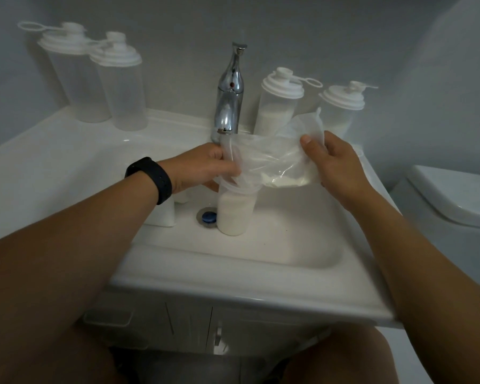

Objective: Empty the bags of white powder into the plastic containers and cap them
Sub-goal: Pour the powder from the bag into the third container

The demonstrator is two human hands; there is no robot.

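An open plastic container (234, 214), mostly full of white powder, stands in the sink basin next to the drain. A clear plastic bag (272, 159) hangs over it, its mouth tucked into the container's rim. A little white powder lies in the bag's lower right corner. My left hand (203, 167) grips the bag's mouth at the container's rim. My right hand (330, 164) pinches the bag's other end and holds it up to the right.
Two capped containers (277, 106) (341, 112) holding powder stand behind the sink at right. Two capped empty ones (75, 79) (122, 90) stand at back left. A chrome tap (229, 98) rises just behind the bag. A white object (162, 214) sits in the basin under my left wrist. A toilet (455, 200) is at right.
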